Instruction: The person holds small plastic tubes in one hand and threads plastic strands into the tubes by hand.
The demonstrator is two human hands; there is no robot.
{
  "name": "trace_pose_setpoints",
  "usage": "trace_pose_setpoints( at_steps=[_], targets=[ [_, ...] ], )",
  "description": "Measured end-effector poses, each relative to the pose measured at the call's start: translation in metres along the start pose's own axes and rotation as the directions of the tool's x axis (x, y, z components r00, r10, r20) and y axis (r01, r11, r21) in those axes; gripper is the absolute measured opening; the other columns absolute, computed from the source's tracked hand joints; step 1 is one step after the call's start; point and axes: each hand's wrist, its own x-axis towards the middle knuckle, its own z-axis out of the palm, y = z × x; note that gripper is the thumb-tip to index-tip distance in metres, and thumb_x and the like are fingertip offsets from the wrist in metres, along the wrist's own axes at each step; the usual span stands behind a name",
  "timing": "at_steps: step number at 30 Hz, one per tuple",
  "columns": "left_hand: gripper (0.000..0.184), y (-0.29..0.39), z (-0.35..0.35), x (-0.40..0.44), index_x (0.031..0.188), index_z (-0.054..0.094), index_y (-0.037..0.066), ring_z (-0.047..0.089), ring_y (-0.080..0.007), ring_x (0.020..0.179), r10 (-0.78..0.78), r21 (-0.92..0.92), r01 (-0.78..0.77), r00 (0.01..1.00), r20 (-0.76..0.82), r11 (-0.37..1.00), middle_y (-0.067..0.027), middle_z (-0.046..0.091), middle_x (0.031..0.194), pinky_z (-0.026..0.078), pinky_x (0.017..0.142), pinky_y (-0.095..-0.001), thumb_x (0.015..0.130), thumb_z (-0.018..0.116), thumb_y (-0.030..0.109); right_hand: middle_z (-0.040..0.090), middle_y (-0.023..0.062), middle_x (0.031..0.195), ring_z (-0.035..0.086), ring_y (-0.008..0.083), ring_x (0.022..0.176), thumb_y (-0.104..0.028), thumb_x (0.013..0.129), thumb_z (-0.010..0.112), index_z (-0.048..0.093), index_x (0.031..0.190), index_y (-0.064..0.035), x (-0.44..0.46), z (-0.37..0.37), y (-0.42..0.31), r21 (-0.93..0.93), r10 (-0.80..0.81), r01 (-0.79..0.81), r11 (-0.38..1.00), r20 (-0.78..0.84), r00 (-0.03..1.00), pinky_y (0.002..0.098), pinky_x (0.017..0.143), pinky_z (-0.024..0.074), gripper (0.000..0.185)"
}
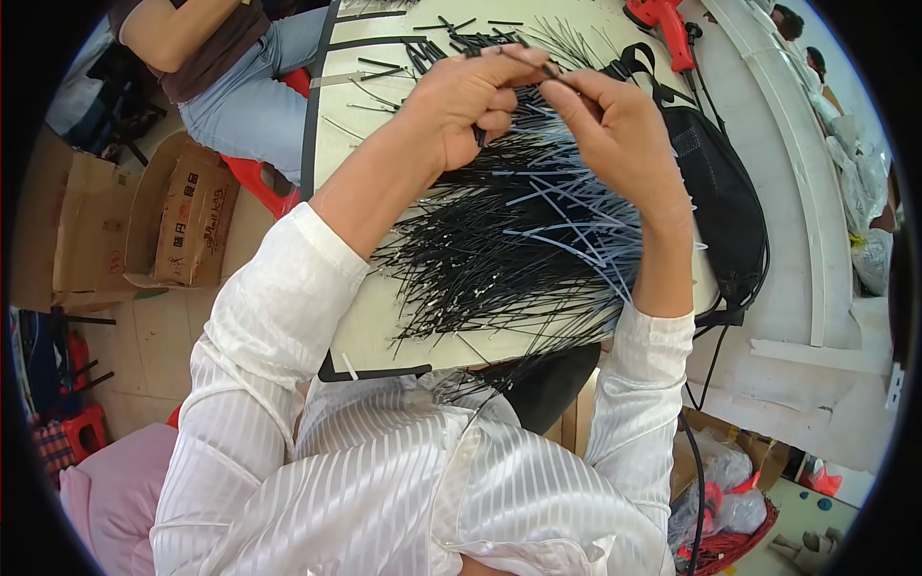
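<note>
Above a large bundle of thin black wires (480, 250) on the table, my two hands are raised close together. My left hand (456, 101) is closed, with thumb and forefinger pinching a thin dark wire (519, 60). A short black tube (480, 135) pokes out below its curled fingers. My right hand (619, 130) pinches the same wire near its other side between thumb and forefinger. Pale blue wires (576, 206) lie among the black ones, under and beside my right hand. Past my hands are scattered short black tubes (423, 53).
A red heat gun (661, 29) lies at the far right, and a black bag (715, 192) along the table's right edge. At left sits another person (240, 106) beside cardboard boxes (187, 221). A pale ledge (759, 144) runs at right; a basket with plastic bags (740, 518) stands below.
</note>
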Motion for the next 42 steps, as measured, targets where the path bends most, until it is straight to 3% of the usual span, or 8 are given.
trace_pose_setpoints(
  at_steps=[3,8,14,23,29,33,38,42],
  targets=[
    [0.024,0.008,-0.010,0.005,0.111,0.060,-0.009,0.032,0.0003,0.046,-0.044,-0.232,0.043,0.999,-0.002,0.972,-0.0053,0.065,0.092,0.020,0.034,-0.0134,0.096,0.057,0.010,0.041,-0.0034,0.057,0.030,0.0083,0.051,-0.013,0.092,0.059,0.066,0.081,0.0023,0.001,-0.006,0.000,0.159,-0.029,0.041,0.986,-0.072,0.997,0.0236,0.048,0.0248,0.020],
    [0.021,0.009,-0.018,0.010,0.102,0.060,-0.007,0.031,0.0017,0.045,-0.065,-0.353,0.088,0.995,0.077,0.931,-0.0046,0.064,0.087,0.020,0.033,-0.0136,0.095,0.057,0.012,0.051,0.0028,0.052,0.039,0.0146,0.045,-0.022,0.094,0.059,0.069,0.081,-0.0018,0.000,-0.019,0.006,0.002,-0.033,0.033,0.999,-0.026,0.999,0.0296,0.046,0.0344,0.026],
    [0.020,0.010,-0.021,0.012,0.102,0.059,-0.007,0.031,0.0012,0.045,-0.064,-0.365,0.089,0.995,0.080,0.927,-0.0074,0.066,0.092,0.020,0.033,-0.0136,0.096,0.056,0.012,0.050,0.0016,0.051,0.037,0.0141,0.045,-0.023,0.093,0.059,0.070,0.081,-0.0027,0.001,-0.023,0.008,0.048,-0.019,0.020,0.999,-0.022,1.000,0.0293,0.045,0.0332,0.026],
    [0.016,0.004,-0.028,0.027,0.099,0.058,-0.005,0.031,0.0009,0.044,0.010,-0.240,0.000,0.999,0.038,0.971,-0.0127,0.069,0.102,0.021,0.033,-0.0137,0.095,0.057,0.010,0.048,0.0030,0.050,0.036,0.0167,0.044,-0.026,0.094,0.058,0.070,0.079,-0.0039,-0.001,-0.018,0.010,-0.114,-0.028,0.019,0.993,-0.071,0.997,0.0296,0.045,0.0337,0.029],
    [0.016,0.005,-0.026,0.024,0.099,0.059,-0.004,0.032,0.0008,0.044,0.017,-0.207,-0.009,0.999,0.033,0.978,-0.0117,0.069,0.101,0.021,0.033,-0.0137,0.094,0.059,0.011,0.050,0.0045,0.051,0.039,0.0182,0.044,-0.026,0.093,0.058,0.069,0.079,-0.0044,0.000,-0.018,0.010,-0.118,-0.039,0.031,0.993,-0.066,0.997,0.0300,0.046,0.0352,0.029],
    [0.016,0.009,-0.013,0.007,0.097,0.060,-0.003,0.031,0.0007,0.045,0.047,-0.176,-0.063,0.994,-0.095,0.982,-0.0106,0.070,0.099,0.020,0.033,-0.0137,0.092,0.062,0.012,0.053,0.0056,0.052,0.042,0.0200,0.044,-0.026,0.092,0.059,0.069,0.080,-0.0044,-0.001,-0.016,0.008,-0.115,-0.069,0.059,0.992,-0.088,0.994,0.0310,0.047,0.0370,0.027],
    [0.015,0.008,-0.012,0.006,0.094,0.062,-0.002,0.031,0.0008,0.045,0.031,-0.159,-0.054,0.989,-0.146,0.986,-0.0094,0.070,0.096,0.020,0.033,-0.0137,0.091,0.064,0.013,0.055,0.0070,0.053,0.043,0.0217,0.044,-0.024,0.091,0.059,0.068,0.080,-0.0044,-0.001,-0.012,0.003,-0.106,-0.089,0.078,0.991,-0.110,0.990,0.0327,0.047,0.0375,0.024],
    [0.015,0.008,-0.012,0.006,0.092,0.063,-0.002,0.031,0.0008,0.045,0.004,-0.171,-0.027,0.991,-0.131,0.985,-0.0083,0.069,0.094,0.020,0.034,-0.0137,0.090,0.064,0.012,0.055,0.0078,0.054,0.043,0.0220,0.044,-0.022,0.090,0.059,0.067,0.079,-0.0045,-0.001,-0.007,0.001,-0.168,-0.074,0.057,0.984,-0.098,0.992,0.0334,0.047,0.0373,0.022]
  ],
)
